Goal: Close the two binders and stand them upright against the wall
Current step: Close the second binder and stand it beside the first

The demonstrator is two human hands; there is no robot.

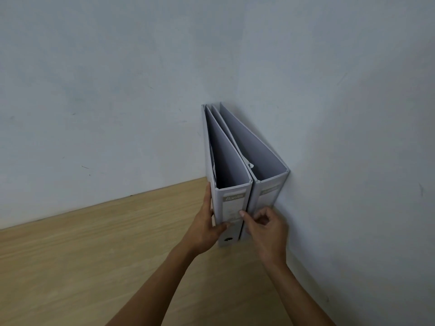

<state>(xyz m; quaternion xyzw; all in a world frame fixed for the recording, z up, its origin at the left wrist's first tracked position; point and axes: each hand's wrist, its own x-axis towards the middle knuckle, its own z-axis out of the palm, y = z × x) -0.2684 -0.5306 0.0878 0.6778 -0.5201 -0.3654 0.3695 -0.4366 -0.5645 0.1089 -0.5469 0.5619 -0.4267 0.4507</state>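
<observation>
Grey card covers mark both binders, standing side by side on the wooden worktop (pixel 94 255) in the corner where two pale walls meet. The right binder (pixel 268 191) sits with its side against the right-hand wall (pixel 353 137); the left binder (pixel 231 208) touches it, spine toward the person. The left hand (pixel 207 229) grips the left binder, palm and fingers on its outer cover and thumb on the spine; the right hand (pixel 266 229) has its fingers curled, thumb tip touching the spine's right edge, holding nothing that I can see. To finish well, press the spines level and flush, then let go gently so neither tips. Walls block the right and far sides; open worktop lies to the left and toward the person.
</observation>
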